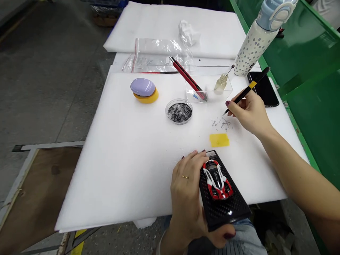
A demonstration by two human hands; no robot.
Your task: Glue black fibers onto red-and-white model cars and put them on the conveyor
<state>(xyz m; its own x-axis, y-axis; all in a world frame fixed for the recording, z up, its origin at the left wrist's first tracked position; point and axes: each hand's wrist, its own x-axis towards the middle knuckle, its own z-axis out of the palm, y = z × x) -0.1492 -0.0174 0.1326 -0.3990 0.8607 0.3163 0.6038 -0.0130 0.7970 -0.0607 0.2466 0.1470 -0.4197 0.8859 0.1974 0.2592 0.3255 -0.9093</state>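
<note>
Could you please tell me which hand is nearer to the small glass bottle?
Right: the right hand is close, below and right of the bottle in the picture; the left hand is much farther below, holding the black base.

Gripping black textured base (224, 210) in left hand (186, 189), with red-and-white model car (217, 180) on top. Pinching yellow-banded black tweezers (242, 94) in right hand (252, 111), aimed down at loose black slivers (225, 124) scattered on white foam sheet (127, 148). Noting yellow strip (219, 140) just nearer than slivers; to their left, clear round dish (166, 112) of fine black strands (180, 112). Noting farther back small glass bottle (221, 83) and red-and-black pen-like tool (188, 78) at clear tray (216, 97).
</note>
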